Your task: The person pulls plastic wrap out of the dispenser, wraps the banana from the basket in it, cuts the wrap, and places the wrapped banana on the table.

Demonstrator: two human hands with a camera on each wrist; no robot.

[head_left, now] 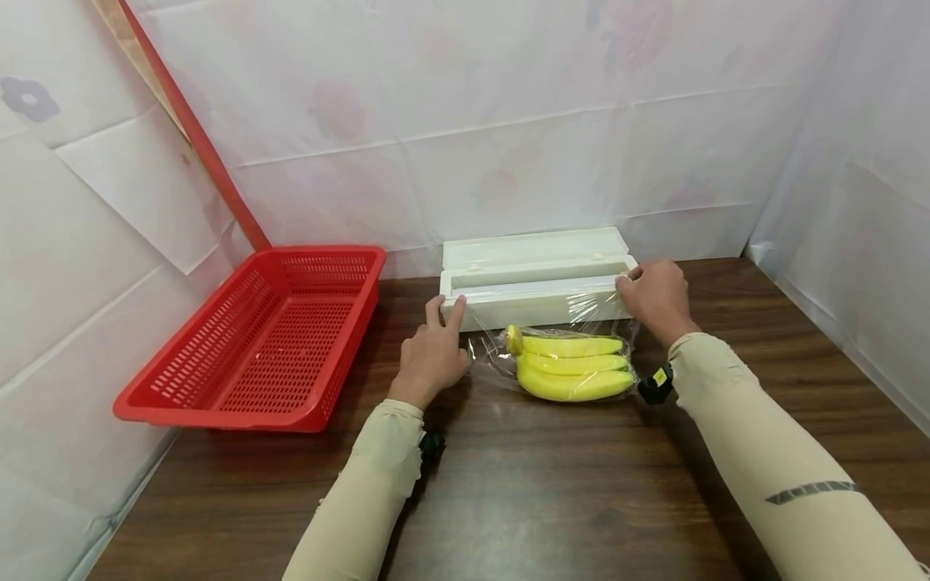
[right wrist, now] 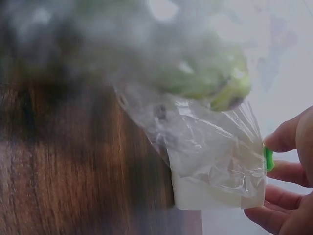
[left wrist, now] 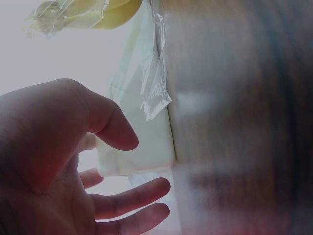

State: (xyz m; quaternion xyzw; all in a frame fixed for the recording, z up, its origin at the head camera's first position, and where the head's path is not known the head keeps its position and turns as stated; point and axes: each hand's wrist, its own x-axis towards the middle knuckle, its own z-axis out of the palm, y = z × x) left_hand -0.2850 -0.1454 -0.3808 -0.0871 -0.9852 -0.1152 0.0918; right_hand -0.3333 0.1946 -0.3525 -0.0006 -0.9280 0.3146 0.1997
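A bunch of yellow bananas (head_left: 574,375) lies on the table with clear cling film (head_left: 490,355) over it. Behind it stands a white cling film dispenser (head_left: 523,313), its lid raised. My right hand (head_left: 657,298) is at the dispenser's right end; in the right wrist view its thumb and finger pinch a small green slide cutter (right wrist: 269,158) on the edge. At the left end is my left hand (head_left: 433,359), thumb and fingers apart around the corner; whether they touch it I cannot tell. Loose film (left wrist: 156,93) hangs over the dispenser's front in the left wrist view.
To the left, a red plastic basket (head_left: 320,395) with slotted sides stands on the brown wooden table (head_left: 538,492). A red strip (head_left: 196,129) rises behind the basket. Pale flowered sheeting (head_left: 472,105) covers the walls close behind the dispenser.
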